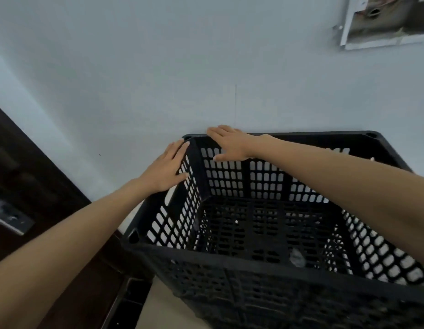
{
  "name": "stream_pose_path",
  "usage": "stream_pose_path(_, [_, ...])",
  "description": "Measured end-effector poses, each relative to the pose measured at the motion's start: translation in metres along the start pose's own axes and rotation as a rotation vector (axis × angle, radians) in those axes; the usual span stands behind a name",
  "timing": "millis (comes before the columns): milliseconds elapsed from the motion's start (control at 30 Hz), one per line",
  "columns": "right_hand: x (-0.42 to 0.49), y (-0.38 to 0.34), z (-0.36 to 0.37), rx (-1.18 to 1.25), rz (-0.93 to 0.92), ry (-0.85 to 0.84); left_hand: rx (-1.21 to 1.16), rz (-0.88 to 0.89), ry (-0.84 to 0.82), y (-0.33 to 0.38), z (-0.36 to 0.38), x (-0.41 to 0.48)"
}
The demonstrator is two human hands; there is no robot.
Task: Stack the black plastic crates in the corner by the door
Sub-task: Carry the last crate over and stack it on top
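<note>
Head view: black crate [265, 233] against the far wall [158, 67], right of the door [28, 186]. Left hand [166, 169] flat, fingers released, on left rim; right hand [230, 143] flat, fingers spread, on far rim.

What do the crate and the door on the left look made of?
Crate: looks like moulded black plastic, matte, its walls and floor pierced with a regular grid of slots. Door: dark brown with recessed panels, probably wood or a wood-look veneer; its metal plate is dull grey.

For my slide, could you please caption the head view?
Both hands, left and right, press the black crate's far corner against the wall.
</note>
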State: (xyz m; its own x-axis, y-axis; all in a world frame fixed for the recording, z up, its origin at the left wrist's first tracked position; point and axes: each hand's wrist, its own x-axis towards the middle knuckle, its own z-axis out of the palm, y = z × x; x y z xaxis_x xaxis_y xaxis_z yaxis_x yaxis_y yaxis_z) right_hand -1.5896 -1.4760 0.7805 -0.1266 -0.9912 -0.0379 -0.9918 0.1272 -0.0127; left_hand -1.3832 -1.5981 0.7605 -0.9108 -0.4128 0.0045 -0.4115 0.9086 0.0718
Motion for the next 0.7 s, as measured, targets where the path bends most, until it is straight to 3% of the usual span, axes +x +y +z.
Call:
stream_pose_path(233, [0.035, 0.002, 0.036, -0.141, -0.032, 0.126, -0.264, -0.087, -0.014, -0.011, 0.008, 0.039])
stream_pose_path(433, [0.040, 0.004, 0.054, -0.235, -0.008, 0.244, -0.266, -0.066, 0.002, -0.015, 0.014, 0.045])
stream_pose_path(700, [0.040, 0.002, 0.053, -0.263, 0.023, 0.229, -0.297, -0.059, 0.015, -0.017, 0.015, 0.048])
